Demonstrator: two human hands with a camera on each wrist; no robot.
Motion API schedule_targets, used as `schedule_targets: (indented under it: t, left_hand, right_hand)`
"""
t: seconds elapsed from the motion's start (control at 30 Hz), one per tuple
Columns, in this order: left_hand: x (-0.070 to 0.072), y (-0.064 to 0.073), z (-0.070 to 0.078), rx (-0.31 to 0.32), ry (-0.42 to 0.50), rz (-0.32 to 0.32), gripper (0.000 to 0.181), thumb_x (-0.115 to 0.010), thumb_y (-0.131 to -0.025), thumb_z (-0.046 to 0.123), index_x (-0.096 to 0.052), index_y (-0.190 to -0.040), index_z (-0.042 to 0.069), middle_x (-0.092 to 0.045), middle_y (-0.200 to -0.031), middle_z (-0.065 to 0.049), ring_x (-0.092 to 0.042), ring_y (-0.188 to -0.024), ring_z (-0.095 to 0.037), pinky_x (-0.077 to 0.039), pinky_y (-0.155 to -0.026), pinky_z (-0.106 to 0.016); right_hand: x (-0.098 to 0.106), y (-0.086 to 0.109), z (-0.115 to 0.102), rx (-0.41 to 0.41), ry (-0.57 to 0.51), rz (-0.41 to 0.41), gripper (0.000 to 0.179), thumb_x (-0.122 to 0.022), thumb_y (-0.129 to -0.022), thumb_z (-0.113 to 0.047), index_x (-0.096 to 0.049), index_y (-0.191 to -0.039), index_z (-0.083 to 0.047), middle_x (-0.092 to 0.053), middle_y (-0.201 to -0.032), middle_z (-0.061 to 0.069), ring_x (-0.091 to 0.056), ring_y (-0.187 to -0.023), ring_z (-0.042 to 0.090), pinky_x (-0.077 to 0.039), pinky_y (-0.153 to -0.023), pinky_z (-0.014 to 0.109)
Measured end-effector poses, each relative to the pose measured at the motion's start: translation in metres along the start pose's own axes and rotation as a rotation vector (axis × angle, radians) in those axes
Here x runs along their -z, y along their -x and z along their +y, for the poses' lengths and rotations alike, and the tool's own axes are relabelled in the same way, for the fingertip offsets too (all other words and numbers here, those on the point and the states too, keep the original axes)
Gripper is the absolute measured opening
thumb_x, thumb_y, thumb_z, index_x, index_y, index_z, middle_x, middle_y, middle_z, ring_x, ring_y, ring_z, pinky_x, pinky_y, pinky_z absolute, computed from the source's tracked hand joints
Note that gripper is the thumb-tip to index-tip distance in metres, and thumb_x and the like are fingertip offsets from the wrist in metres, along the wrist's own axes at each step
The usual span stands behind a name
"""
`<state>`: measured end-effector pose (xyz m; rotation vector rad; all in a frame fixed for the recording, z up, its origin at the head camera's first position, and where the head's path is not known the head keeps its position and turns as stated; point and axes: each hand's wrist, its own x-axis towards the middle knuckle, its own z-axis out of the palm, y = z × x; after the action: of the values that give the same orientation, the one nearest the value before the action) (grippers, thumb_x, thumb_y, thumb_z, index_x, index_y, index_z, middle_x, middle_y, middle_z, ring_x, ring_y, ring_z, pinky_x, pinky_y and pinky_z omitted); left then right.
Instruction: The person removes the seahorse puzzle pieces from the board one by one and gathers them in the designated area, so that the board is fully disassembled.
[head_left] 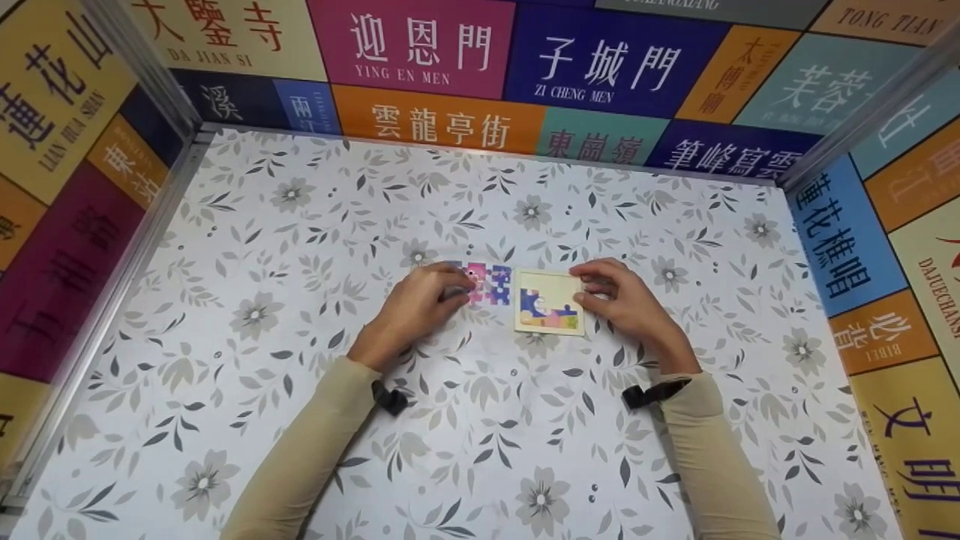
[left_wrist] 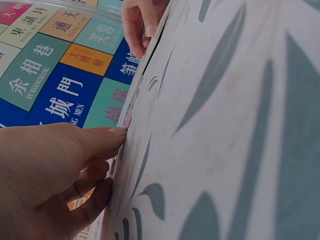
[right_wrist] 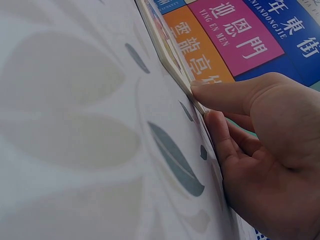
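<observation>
A small cream puzzle tray (head_left: pixel 549 280) lies on the patterned tabletop, its lower part filled with blue, orange and green jigsaw pieces (head_left: pixel 559 316). My right hand (head_left: pixel 619 296) grips the tray's right edge, thumb at the side and index finger near the upper corner. In the right wrist view the thumb (right_wrist: pixel 220 95) presses against the tray's rim (right_wrist: pixel 172 70). Left of the tray lie loose pink and blue jigsaw pieces (head_left: pixel 500 285). My left hand (head_left: pixel 424 296) pinches at the leftmost pieces with thumb and curled fingers, partly hiding them.
White cloth with grey leaves and flowers (head_left: pixel 255 315) covers the table. Upright panels with coloured blocks and large characters (head_left: pixel 420 45) border the back and both sides. A black wrist strap (head_left: pixel 652 394) is on the right forearm, another (head_left: pixel 390 397) on the left.
</observation>
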<state>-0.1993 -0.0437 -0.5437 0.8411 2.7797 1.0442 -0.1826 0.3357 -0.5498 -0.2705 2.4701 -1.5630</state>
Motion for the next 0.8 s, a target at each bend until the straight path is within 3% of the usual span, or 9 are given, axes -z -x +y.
schedule_targets:
  t: [0.3,0.57,0.8]
  left_hand:
    - [0.0011,0.0022,0.0022,0.022,0.026,-0.008,0.022,-0.076,-0.102,0.019,-0.084,-0.123,0.017,-0.074,-0.138,-0.005,-0.070,-0.130,-0.025,-0.057,-0.110,-0.044]
    - [-0.0011,0.0023,0.0008,-0.040,-0.008,0.019,0.017,-0.076,-0.103,0.021,-0.087,-0.116,0.020,-0.073,-0.125,-0.001,-0.072,-0.113,-0.021,-0.060,-0.096,-0.043]
    - [-0.0013,0.0037,0.0012,-0.030,-0.015,0.020,0.017,-0.076,-0.103,0.022,-0.086,-0.117,0.021,-0.070,-0.122,0.001,-0.070,-0.110,-0.020,-0.060,-0.094,-0.042]
  right_hand:
    - [-0.0002,-0.0008,0.0005,-0.007,-0.008,-0.009,0.043,-0.079,-0.099,-0.009,-0.068,-0.140,-0.007,-0.056,-0.145,0.013,-0.060,-0.134,0.029,-0.052,-0.106,0.015]
    - [0.0002,-0.0004,0.0010,-0.009,-0.009,-0.009,0.042,-0.079,-0.099,-0.009,-0.069,-0.140,-0.008,-0.056,-0.144,0.013,-0.061,-0.132,0.029,-0.052,-0.105,0.014]
    - [0.0007,-0.0008,0.0024,-0.011,-0.010,-0.006,0.042,-0.080,-0.099,-0.011,-0.069,-0.139,-0.010,-0.057,-0.144,0.011,-0.061,-0.132,0.028,-0.051,-0.105,0.015]
